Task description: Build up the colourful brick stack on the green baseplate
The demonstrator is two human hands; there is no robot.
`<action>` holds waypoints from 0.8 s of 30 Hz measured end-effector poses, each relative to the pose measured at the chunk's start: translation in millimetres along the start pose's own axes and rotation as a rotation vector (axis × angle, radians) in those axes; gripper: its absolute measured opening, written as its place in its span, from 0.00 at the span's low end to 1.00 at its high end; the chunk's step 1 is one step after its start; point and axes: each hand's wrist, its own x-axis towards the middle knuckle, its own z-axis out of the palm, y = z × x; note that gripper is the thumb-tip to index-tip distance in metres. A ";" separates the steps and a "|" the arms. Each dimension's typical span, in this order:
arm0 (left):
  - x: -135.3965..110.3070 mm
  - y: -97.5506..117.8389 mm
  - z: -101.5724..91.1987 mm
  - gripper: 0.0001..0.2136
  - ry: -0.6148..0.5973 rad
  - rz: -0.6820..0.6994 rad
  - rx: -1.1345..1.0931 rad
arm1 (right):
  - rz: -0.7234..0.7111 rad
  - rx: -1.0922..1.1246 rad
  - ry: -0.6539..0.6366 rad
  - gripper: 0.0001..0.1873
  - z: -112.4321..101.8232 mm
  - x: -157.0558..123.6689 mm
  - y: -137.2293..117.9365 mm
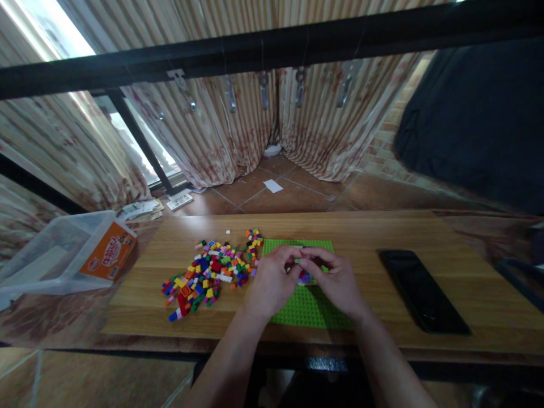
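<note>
Dead centre of the frame, over the green baseplate [306,310]: left hand [272,281] and right hand [336,281] drawn close, fingertips pinched from two sides on a small green brick [302,262], right above a little multicoloured build [306,278] seated on the plate. Both curled, neither flat open, thumbs tucked in. Share of the grip between the two too small and too crowded to make out.

Baseplate flat on the wooden table [382,232], lower middle of the frame, near edge close to the table's front edge. Left of centre, a loose pile of bricks [210,273], just beside the plate's left edge. Right of centre, a dark phone [423,290], well apart from the plate. Far left, a clear plastic box [55,255] with an orange label, past the table's end.

Best handling here, by the look of it: line up the studs first, then press straight down, never at a slant. Brace the build with one hand while pushing with the other, so as not to pop anything loose below. Go light on the pinch, too: easy to flick away, a piece this small.
</note>
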 end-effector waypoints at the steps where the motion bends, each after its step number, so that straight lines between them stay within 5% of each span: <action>1: -0.2 0.6 2.0 0.06 0.006 0.006 0.021 | 0.000 0.000 -0.007 0.11 -0.4 -0.3 0.3; 9: 0.4 1.8 7.6 0.08 0.046 -0.027 0.030 | 0.038 0.006 0.019 0.09 -7.3 1.8 8.3; 16: 3.9 -8.7 0.9 0.08 0.116 -0.164 0.165 | 0.062 -0.191 0.303 0.14 -28.2 9.4 27.9; 24: 4.8 -10.0 2.4 0.11 0.026 -0.260 0.237 | -0.040 -0.275 0.233 0.09 -19.6 16.0 31.3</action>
